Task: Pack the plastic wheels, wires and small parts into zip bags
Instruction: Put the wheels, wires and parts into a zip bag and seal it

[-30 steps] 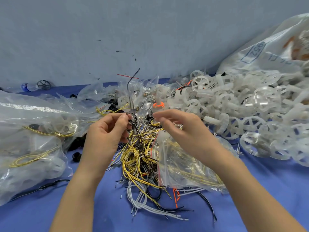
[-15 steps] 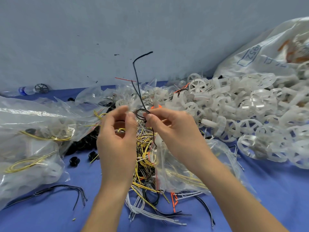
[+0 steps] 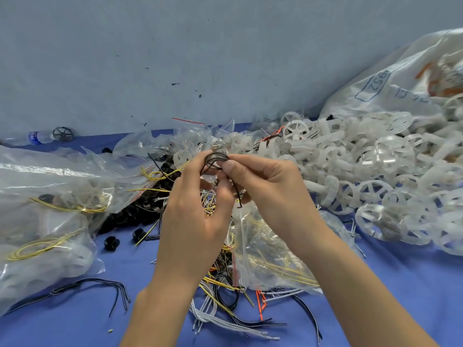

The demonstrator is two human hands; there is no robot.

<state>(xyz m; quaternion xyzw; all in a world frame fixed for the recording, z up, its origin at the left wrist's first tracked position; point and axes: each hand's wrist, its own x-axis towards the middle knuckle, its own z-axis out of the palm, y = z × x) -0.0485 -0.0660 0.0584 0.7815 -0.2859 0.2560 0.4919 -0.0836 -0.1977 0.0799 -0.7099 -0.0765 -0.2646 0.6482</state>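
Black wire (image 3: 216,157), a single length, is wound into one small loop and held up between two hands above the middle of the blue table (image 3: 75,329). The loop sits wider than it is tall, and one loose tail hangs down from it between the palms. The left hand (image 3: 198,216) pinches the loop's left side with curled fingers. The right hand (image 3: 270,194) pinches the right side, thumb on top.

Under the right wrist lies one clear zip bag (image 3: 273,249) with yellow strands inside. Near the table's front edge, just beside the bag, is a tangle of loose wires (image 3: 220,299), yellow, white, black and orange. The white plastic wheels (image 3: 375,171), too many to count, are heaped on the right against a big printed sack (image 3: 400,83). To the left are a heap of small black parts (image 3: 130,214), two stray black caps (image 3: 111,242), and filled clear bags (image 3: 50,196). By the wall stand one bottle (image 3: 37,137) and one dark wheel (image 3: 63,133).
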